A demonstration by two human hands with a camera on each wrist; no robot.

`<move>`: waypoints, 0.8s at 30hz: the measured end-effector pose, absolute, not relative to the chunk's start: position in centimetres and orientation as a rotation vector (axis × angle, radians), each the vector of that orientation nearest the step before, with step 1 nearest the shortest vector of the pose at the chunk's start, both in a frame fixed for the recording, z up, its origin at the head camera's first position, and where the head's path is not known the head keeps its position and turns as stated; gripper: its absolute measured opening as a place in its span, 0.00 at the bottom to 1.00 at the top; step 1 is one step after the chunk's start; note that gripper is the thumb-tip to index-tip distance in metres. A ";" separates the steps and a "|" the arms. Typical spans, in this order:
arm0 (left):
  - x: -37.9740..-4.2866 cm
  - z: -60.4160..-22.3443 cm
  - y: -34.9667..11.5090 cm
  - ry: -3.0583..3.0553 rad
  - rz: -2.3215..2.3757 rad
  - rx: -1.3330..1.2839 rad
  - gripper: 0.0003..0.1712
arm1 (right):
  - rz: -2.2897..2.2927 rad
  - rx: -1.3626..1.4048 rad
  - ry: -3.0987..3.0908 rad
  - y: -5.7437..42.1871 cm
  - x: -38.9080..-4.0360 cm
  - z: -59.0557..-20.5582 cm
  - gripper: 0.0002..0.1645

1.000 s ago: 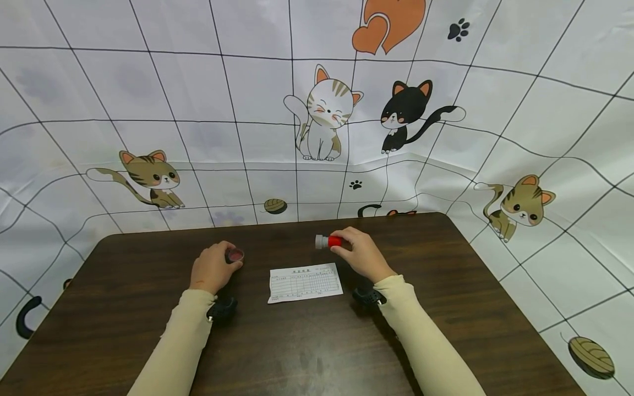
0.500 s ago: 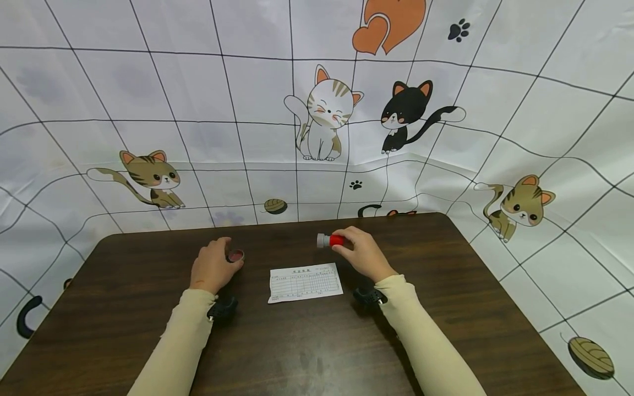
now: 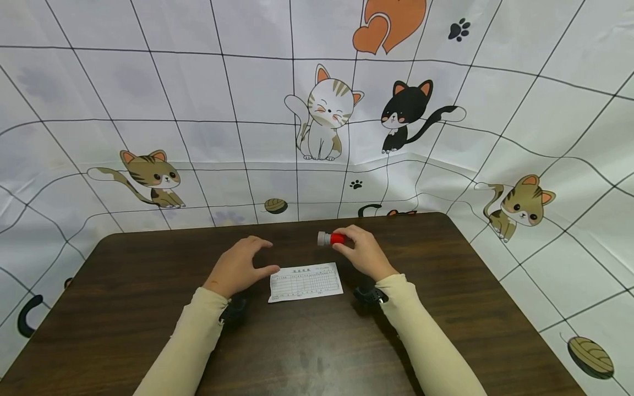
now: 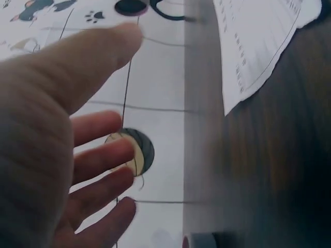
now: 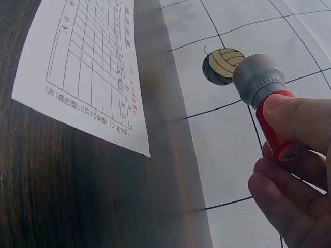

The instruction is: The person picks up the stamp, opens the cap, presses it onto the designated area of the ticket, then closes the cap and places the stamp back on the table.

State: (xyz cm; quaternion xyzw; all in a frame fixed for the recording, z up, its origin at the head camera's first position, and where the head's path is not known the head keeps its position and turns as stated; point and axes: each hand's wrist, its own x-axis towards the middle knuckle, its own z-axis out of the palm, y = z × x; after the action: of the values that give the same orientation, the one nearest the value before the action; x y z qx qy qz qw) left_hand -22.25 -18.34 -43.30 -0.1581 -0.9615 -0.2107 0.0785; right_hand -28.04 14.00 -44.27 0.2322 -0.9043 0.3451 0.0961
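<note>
In the head view my right hand [image 3: 366,254] pinches a red-handled stamp [image 3: 337,238] between thumb and fingers, above the table's far part. Its grey end [image 5: 258,77] points left, away from the palm. My left hand [image 3: 240,267] has thumb and fingers spread apart with nothing between them. Its thumb tip is beside the left corner of a printed paper form [image 3: 305,283], which lies between the hands. A small round pot [image 4: 201,241] with a reddish inside shows at the bottom of the left wrist view. In the head view the left hand hides it.
The dark wooden table [image 3: 292,352] has rounded far corners. A white cloth [image 3: 208,137] with black grid lines and cartoon cats hangs behind it and along the right side. Both wrists carry black straps with cameras.
My left hand has let go of the small round pot and moved right toward the form and stamp, its fingers spreading. My right hand has barely shifted, still holding the stamp.
</note>
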 end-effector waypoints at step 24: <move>-21.9 -45.0 -16.6 -3.062 -0.538 -0.630 0.38 | 1.052 0.681 -2.690 14.1 -28.1 -44.6 0.20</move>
State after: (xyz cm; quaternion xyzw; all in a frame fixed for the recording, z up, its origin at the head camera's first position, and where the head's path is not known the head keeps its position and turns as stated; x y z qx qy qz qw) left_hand -21.92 -16.63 -44.97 -0.1986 -0.9652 -0.1695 -0.0153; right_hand -28.14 14.12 -44.59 0.2286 -0.9030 0.3531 0.0870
